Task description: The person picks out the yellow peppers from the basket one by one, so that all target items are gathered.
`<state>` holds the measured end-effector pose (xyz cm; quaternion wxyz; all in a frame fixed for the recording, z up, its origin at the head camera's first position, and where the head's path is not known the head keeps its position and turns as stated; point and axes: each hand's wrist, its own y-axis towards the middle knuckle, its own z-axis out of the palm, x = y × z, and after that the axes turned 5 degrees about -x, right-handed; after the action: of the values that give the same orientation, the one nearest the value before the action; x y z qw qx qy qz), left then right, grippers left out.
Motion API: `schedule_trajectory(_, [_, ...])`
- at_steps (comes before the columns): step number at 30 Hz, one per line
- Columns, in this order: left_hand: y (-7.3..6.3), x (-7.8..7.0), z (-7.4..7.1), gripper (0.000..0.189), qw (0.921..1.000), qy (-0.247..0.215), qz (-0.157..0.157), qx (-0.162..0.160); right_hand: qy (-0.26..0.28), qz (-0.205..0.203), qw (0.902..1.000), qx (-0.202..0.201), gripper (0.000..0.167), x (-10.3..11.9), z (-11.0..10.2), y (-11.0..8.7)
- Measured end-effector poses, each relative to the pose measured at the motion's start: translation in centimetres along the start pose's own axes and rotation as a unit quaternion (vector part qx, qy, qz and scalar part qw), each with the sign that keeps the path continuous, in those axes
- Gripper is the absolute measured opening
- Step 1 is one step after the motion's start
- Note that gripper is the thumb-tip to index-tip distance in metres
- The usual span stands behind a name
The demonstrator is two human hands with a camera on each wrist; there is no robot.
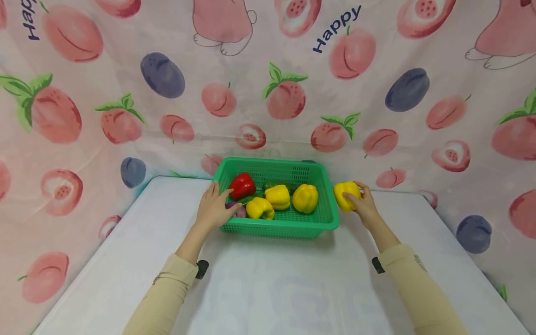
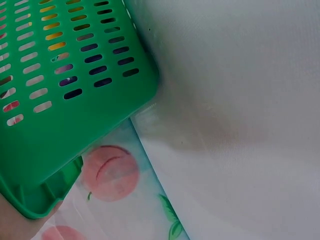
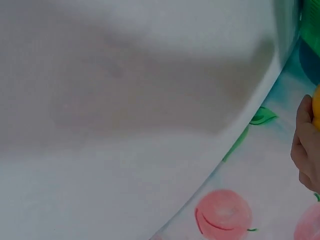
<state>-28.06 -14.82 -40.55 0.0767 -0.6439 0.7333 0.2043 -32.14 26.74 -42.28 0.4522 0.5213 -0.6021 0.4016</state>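
Note:
A green plastic basket (image 1: 276,224) with slotted walls stands near the back of the white table. Inside lie a red bell pepper (image 1: 242,186), several yellow bell peppers (image 1: 305,198), something long and green (image 1: 250,199) and a purple vegetable (image 1: 240,212), partly hidden. My left hand (image 1: 214,207) rests at the basket's left rim, fingers extended and spread, thumb reaching over the inside. Just outside the right rim, my right hand (image 1: 365,204) grips another yellow bell pepper (image 1: 345,196) between thumb and fingers. The right wrist view catches only part of that hand (image 3: 306,142) at its edge.
The white table (image 1: 284,288) runs back to a peach-print cloth (image 1: 251,102) hanging behind and at the sides. Table surface shows to the left, right and front of the basket. A dark band (image 1: 202,269) sits at the left wrist.

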Motion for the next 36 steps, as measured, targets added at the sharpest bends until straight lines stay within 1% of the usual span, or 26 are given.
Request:
schedule_trajectory(5, [0.2, 0.1, 0.2, 0.065, 1.0000, 0.003, 0.002, 0.004, -0.022, 0.007, 0.9996, -0.016, 0.072, -0.4, 0.3, 0.5])
schedule_trajectory(10, [0.1, 0.1, 0.2, 0.065, 1.0000, 0.002, 0.004, 0.004, -0.041, 0.010, 0.9990, -0.017, 0.072, -0.8, 0.5, 0.8])
schedule_trajectory(18, [-0.1, 0.0, 0.2, 0.065, 1.0000, 0.004, 0.003, -0.001, -0.068, -0.013, 0.9972, -0.028, 0.074, -1.1, 0.6, 1.5])
schedule_trajectory(22, [0.0, 0.0, 0.2, 0.065, 1.0000, 0.003, 0.000, -0.002, -0.072, -0.014, 0.9968, -0.031, 0.075, -1.0, 0.6, 1.7])
schedule_trajectory(26, [0.0, -0.1, 0.1, 0.065, 1.0000, 0.002, -0.001, -0.006, -0.072, -0.018, 0.9963, -0.043, 0.075, -1.0, 0.8, 2.1])
schedule_trajectory(28, [0.1, -0.1, 0.0, 0.065, 1.0000, 0.003, 0.000, -0.006, -0.080, -0.024, 0.9952, -0.052, 0.075, -1.0, 0.9, 2.2])
schedule_trajectory(32, [0.0, 0.0, 0.0, 0.065, 1.0000, 0.003, -0.001, -0.004, -0.112, -0.035, 0.9909, -0.066, 0.074, -1.1, 1.3, 2.5])
schedule_trajectory(36, [0.0, 0.0, 0.0, 0.065, 1.0000, 0.003, -0.001, -0.002, -0.147, -0.031, 0.9861, -0.070, 0.072, -1.2, 1.5, 2.8])
